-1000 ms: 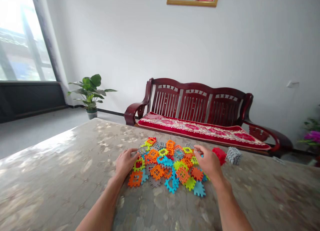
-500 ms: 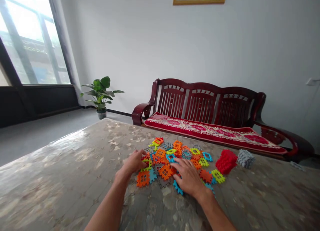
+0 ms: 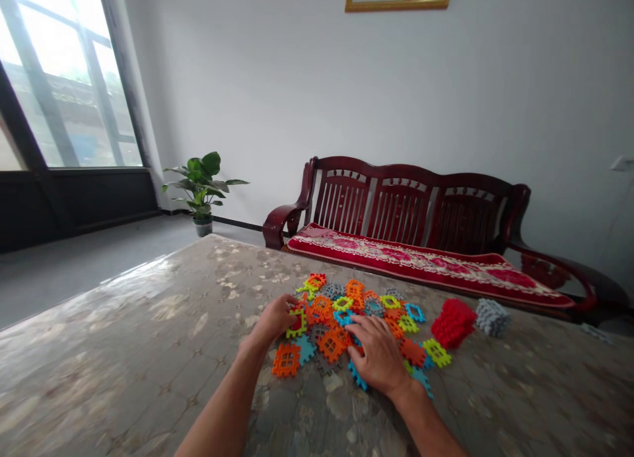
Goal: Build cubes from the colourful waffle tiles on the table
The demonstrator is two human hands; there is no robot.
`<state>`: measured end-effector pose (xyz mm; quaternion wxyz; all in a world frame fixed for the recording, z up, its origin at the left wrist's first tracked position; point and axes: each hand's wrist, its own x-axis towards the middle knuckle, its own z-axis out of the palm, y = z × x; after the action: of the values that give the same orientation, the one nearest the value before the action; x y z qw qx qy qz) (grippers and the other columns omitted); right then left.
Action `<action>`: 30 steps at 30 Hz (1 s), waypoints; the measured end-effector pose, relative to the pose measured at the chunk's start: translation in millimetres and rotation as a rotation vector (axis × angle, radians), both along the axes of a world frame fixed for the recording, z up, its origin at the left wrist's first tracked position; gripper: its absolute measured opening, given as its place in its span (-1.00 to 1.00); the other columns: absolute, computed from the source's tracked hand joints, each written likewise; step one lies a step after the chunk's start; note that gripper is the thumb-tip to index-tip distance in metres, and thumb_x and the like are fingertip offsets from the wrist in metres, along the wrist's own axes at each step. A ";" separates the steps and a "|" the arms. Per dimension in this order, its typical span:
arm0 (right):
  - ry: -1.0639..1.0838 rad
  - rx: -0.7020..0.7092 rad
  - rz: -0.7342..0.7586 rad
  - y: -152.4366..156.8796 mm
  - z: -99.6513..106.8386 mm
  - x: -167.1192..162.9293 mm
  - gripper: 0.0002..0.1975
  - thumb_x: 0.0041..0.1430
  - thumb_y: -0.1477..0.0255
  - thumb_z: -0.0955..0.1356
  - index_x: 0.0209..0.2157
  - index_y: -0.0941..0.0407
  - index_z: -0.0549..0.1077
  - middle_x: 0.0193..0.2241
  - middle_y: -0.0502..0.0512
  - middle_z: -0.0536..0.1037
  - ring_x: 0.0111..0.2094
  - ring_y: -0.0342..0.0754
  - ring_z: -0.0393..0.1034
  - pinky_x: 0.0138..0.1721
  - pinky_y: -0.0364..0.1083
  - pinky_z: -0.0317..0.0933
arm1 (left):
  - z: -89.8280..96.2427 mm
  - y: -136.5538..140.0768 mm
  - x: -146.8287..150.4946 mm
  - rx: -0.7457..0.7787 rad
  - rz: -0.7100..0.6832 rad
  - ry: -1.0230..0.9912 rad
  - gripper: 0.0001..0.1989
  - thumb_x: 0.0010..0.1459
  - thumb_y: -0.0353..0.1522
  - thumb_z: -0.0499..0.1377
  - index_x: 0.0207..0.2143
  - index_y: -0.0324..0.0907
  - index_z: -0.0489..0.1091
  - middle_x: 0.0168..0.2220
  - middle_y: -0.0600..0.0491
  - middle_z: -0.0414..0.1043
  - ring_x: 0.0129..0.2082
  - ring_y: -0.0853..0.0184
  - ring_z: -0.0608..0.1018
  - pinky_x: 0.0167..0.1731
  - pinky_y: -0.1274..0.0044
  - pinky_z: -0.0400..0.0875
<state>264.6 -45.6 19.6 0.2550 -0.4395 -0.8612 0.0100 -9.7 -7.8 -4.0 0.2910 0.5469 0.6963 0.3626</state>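
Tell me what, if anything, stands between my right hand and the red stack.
Mainly a red-orange tile, lying just right of your right hand, toward the red stack. It looks low enough to reach over.

Daylight from window point(image 3: 62, 47) at left; glare on table point(image 3: 148, 282); right dimmer.

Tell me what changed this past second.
The right hand has moved left, from the right edge of the tile pile towards its middle; any grip is unclear. The left hand stays at the left edge; the red stack and grey stack look unmoved.
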 end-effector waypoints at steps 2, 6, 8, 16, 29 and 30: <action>0.044 0.013 -0.006 0.6 0.1 -0.2 -0.68 0.09 0.45 0.37 -0.08 0.02 0.53 0.02 0.11 0.53 0.06 0.11 0.34 0.18 0.15 0.09 | 4.5 -0.2 4.4 0.052 -0.040 -0.110 -0.69 -0.20 -0.42 0.17 -0.29 -0.21 0.43 -0.56 0.17 0.40 -0.55 0.42 0.42 -0.54 0.61 0.23; 0.193 0.032 -0.052 3.9 -1.7 -0.6 -0.75 0.21 0.41 0.30 -0.11 0.04 0.54 -0.08 0.13 0.58 -0.01 0.06 0.39 0.10 0.08 0.20 | 13.4 -3.9 22.5 0.162 -0.093 -0.536 -0.68 -0.24 -0.33 0.21 -0.33 -0.23 0.39 -0.55 0.17 0.42 -0.56 0.46 0.42 -0.51 0.61 0.27; 0.284 -0.007 -0.084 5.7 -3.1 -1.3 -0.75 0.24 0.39 0.28 -0.12 0.04 0.55 -0.12 0.12 0.59 -0.05 0.04 0.43 0.05 0.04 0.25 | 15.1 -5.5 34.3 0.148 -0.090 -0.703 -0.62 -0.31 -0.34 0.24 -0.32 -0.21 0.37 -0.56 0.20 0.41 -0.58 0.48 0.42 -0.49 0.61 0.30; 0.607 -0.291 -0.082 8.5 -4.1 -6.7 -0.61 0.30 0.17 0.20 -0.14 0.03 0.56 -0.17 0.09 0.63 -0.11 0.04 0.51 -0.06 -0.03 0.34 | 11.3 -6.4 74.5 0.049 -0.218 -0.834 -0.65 -0.31 -0.31 0.37 -0.39 -0.24 0.45 -0.57 0.14 0.47 -0.61 0.49 0.41 -0.54 0.63 0.31; 0.548 -0.365 -0.087 7.2 7.6 -6.7 -0.58 0.26 0.06 0.23 -0.10 -0.01 0.56 -0.17 0.07 0.63 -0.10 0.05 0.49 -0.07 -0.02 0.31 | 24.7 -15.1 91.8 0.219 -0.380 -0.608 -0.82 -0.13 -0.28 0.33 -0.42 -0.14 0.59 -0.15 -0.04 0.60 -0.12 0.19 0.58 -0.05 0.42 0.43; 0.579 -0.374 -0.071 7.8 7.1 -7.2 -0.59 0.25 0.06 0.24 -0.12 0.00 0.56 -0.18 0.08 0.63 -0.12 0.05 0.49 -0.09 -0.02 0.32 | 26.4 -16.3 93.0 0.223 -0.388 -0.598 -0.81 -0.13 -0.26 0.34 -0.42 -0.14 0.59 -0.12 -0.05 0.59 -0.06 0.17 0.56 0.00 0.40 0.41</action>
<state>257.4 -37.8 26.8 0.4042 -0.4872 -0.7205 0.2830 83.3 -24.1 22.4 0.4836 0.5670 0.4201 0.5178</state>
